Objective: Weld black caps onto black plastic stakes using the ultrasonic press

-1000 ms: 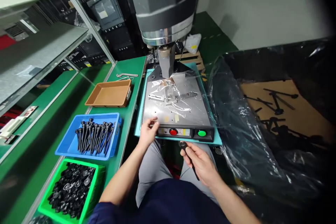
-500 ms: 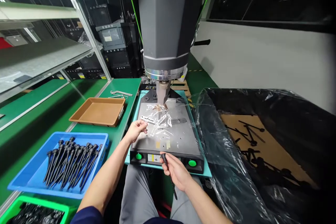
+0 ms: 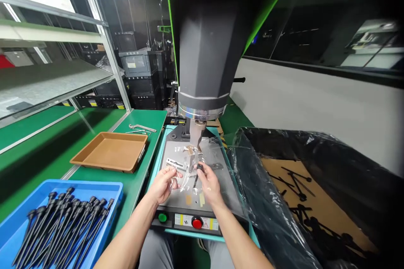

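Observation:
My right hand (image 3: 209,184) is closed on a black rod with a thick head (image 3: 200,167). The rod's head is beside the metal fixture (image 3: 190,160), and its thin shaft points down toward me. My left hand (image 3: 162,185) pinches the clear plastic film (image 3: 186,185), which is spread around the fixture on the grey machine plate (image 3: 176,201). Just above the fixture stands the metal tool tip (image 3: 196,134) of the press head (image 3: 203,59). Whether the rod touches the fixture I cannot tell, because of glare on the film.
To the left, a blue tray (image 3: 118,193) holds many similar black rods; behind it lies a brown tray (image 3: 107,168). Wrenches (image 3: 142,127) rest on the green bench. A bin lined with black plastic (image 3: 252,176) at right contains scattered rods. Green (image 3: 162,217) and red (image 3: 197,222) buttons line the machine's front.
My right hand has carried the rod from above my lap forward to the fixture. My left hand stays by the film. The camera view has tilted up, and the red button is now uncovered.

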{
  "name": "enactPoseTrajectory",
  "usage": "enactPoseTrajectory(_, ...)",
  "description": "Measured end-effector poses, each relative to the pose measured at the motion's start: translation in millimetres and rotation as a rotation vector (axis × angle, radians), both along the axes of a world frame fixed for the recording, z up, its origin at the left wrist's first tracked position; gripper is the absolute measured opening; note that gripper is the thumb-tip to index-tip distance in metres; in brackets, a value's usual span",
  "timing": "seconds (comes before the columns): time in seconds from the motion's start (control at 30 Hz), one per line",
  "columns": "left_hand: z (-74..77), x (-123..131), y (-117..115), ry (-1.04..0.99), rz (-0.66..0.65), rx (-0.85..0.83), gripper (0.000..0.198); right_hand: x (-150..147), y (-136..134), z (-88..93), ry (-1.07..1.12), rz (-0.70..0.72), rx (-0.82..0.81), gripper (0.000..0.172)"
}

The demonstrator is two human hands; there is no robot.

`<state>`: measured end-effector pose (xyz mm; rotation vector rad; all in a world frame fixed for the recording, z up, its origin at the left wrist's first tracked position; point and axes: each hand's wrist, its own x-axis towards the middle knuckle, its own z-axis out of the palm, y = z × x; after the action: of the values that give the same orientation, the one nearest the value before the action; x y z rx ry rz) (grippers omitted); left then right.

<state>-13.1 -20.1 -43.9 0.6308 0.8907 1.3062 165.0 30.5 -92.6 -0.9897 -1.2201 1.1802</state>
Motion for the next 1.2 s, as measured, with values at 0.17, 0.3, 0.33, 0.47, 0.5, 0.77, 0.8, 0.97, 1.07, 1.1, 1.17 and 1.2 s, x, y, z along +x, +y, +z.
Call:
enactPoseTrajectory(0.17, -5.5, 10, -2, -0.081, 0.022, -0.031, 0.035, -3, 18, 8.2, -0.208, -0.215, 0.228, 0.040)
enactPoseTrajectory(0.3, -5.7, 15, -2, -0.090, 0.035, -0.050, 0.035, -12, 33, 10.1, -0.205, -0.234, 0.247, 0.041)
enactPoseTrajectory(0.33, -5.2, 15, -2, -0.089, 0.034, -0.056, 0.036, -14, 36, 11.0, -0.210, -0.233, 0.246, 0.041)
enactPoseTrajectory(0.47, -3.9, 16, -2, -0.081, 0.018, -0.060, 0.036, -18, 44, 18.2, -0.274, -0.247, 0.238, 0.039)
enactPoseTrajectory(0.5, -4.0, 17, -1, -0.080, 0.018, -0.061, 0.037, -19, 45, 20.4, -0.280, -0.251, 0.239, 0.038)
enactPoseTrajectory(0.77, -10.1, 17, 5, -0.087, 0.014, -0.050, 0.037, -29, 62, 25.6, -0.127, -0.195, 0.133, 0.040)
enactPoseTrajectory(0.8, -10.9, 17, 5, -0.091, 0.014, -0.045, 0.036, -29, 64, 25.0, -0.080, -0.158, 0.089, 0.043)
enactPoseTrajectory(0.97, -13.8, 14, 5, -0.089, 0.021, -0.067, 0.038, -21, 68, 23.4, 0.031, 0.016, 0.019, 0.051)
enactPoseTrajectory(1.07, -15.2, 13, 5, -0.081, 0.022, -0.073, 0.038, -17, 68, 24.2, -0.022, 0.023, 0.087, 0.040)
enactPoseTrajectory(1.1, -15.7, 13, 6, -0.078, 0.022, -0.073, 0.038, -17, 68, 24.5, -0.031, 0.017, 0.098, 0.037)
enactPoseTrajectory(1.17, -16.4, 13, 6, -0.071, 0.023, -0.078, 0.037, -18, 69, 24.8, -0.005, 0.015, 0.083, 0.035)
enactPoseTrajectory(1.2, -16.5, 13, 6, -0.069, 0.023, -0.081, 0.037, -19, 70, 24.7, 0.025, 0.018, 0.058, 0.035)
